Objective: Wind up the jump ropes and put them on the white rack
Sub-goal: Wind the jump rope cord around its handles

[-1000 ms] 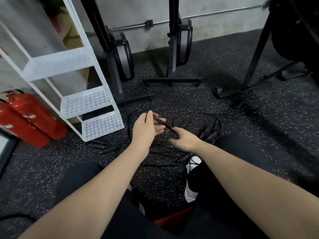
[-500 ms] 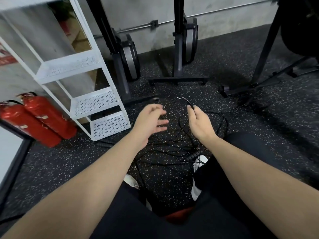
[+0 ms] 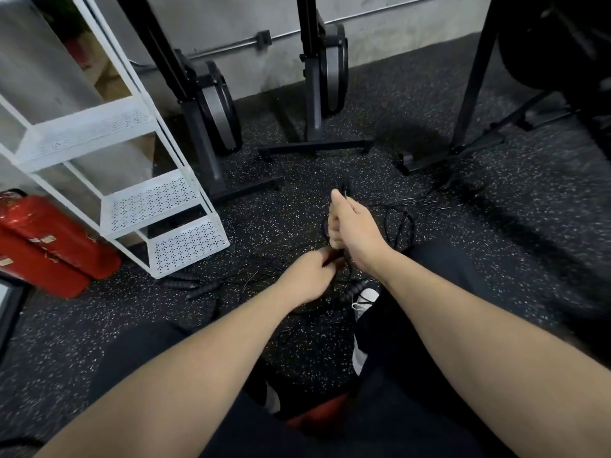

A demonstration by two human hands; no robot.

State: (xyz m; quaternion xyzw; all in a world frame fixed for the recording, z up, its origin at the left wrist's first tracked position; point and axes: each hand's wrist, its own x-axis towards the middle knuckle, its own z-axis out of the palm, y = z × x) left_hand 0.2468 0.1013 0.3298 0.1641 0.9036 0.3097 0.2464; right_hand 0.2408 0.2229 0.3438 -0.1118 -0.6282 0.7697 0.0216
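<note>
While thin black jump ropes (image 3: 401, 223) lie tangled, right hand (image 3: 352, 226) grips one, left hand (image 3: 309, 276) pinches it.

The speckled black floor (image 3: 429, 226) carries tangled jump ropes (image 3: 401, 226), the white rack (image 3: 185, 246), and red extinguishers (image 3: 49, 249).

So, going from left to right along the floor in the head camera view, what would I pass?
Red fire extinguishers → white rack → left hand → right hand, gripping a jump rope → black stand leg.
</note>
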